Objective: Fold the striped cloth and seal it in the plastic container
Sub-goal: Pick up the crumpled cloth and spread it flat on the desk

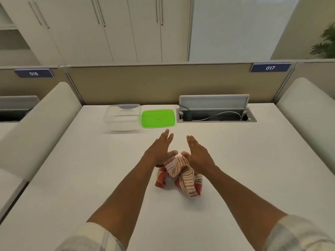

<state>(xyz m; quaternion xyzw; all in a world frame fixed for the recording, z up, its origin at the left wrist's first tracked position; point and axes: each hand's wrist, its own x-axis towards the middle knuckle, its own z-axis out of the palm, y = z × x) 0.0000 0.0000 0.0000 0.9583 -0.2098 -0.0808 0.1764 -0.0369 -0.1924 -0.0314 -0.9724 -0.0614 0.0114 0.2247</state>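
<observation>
A crumpled red-and-cream striped cloth [179,175] lies in a heap on the white desk [90,178], near the middle. My left hand [160,148] and my right hand [198,153] hover side by side just above its far edge, both open with fingers spread and holding nothing. Their thumbs nearly meet over the cloth. At the back of the desk stands a clear plastic container [122,117], open and empty. Its green lid [158,118] lies flat on the desk right beside it, on the right.
An open cable hatch [216,115] with wires inside sits in the desk at the back right, its flap raised. A beige partition [163,84] closes the far edge. White padded dividers [41,124] flank the desk on both sides.
</observation>
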